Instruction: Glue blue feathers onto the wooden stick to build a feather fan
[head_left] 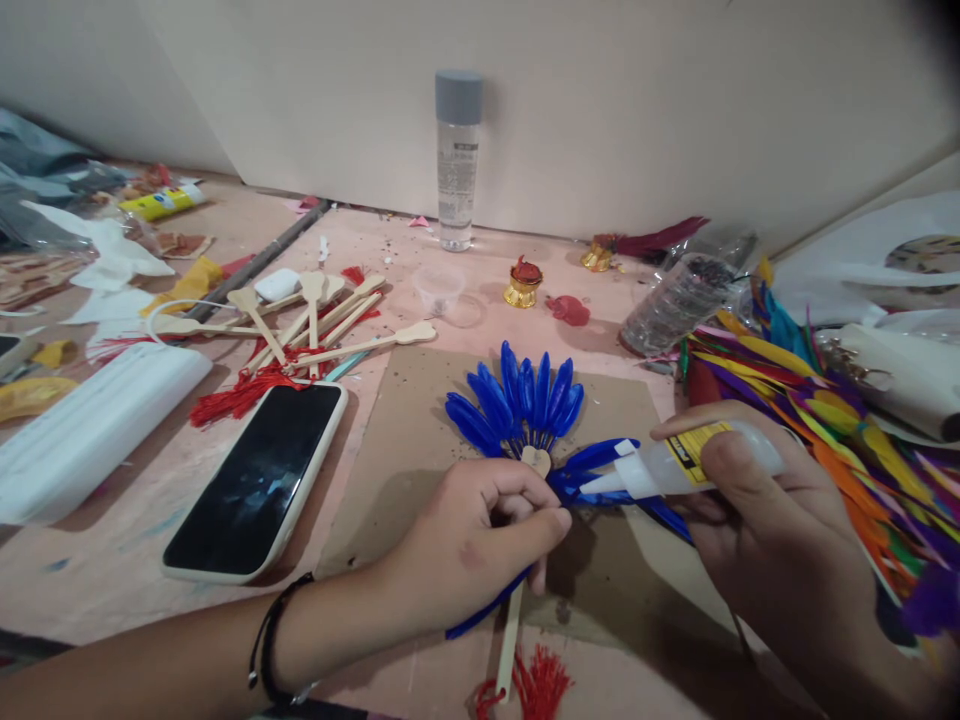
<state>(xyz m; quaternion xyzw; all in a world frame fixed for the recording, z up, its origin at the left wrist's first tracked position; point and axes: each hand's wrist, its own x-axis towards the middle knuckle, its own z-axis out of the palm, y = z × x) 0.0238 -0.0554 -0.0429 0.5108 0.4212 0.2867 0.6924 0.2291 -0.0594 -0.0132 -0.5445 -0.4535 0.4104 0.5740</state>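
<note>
My right hand (780,540) is closed around a small clear glue bottle (686,462) with a yellow label, its white nozzle aimed left at my left fingertips. My left hand (487,530) is pinched shut; a blue feather (487,608) sticks out beneath it, its upper part hidden by the fingers. Behind that hand lies a wooden fan handle (535,460), with several blue feathers (525,395) spread in an arc from its head. A red tassel (544,683) hangs at the handle's lower end. More loose blue feathers (600,455) lie under the nozzle.
Cardboard (390,440) lies beneath the work. To the left are a phone (259,480), a white box-shaped pack (105,430) and several bare wooden handles (315,320). Colourful feathers (817,410) are heaped at right. A clear bottle (457,165) stands by the wall near a gold-coloured cup (523,290).
</note>
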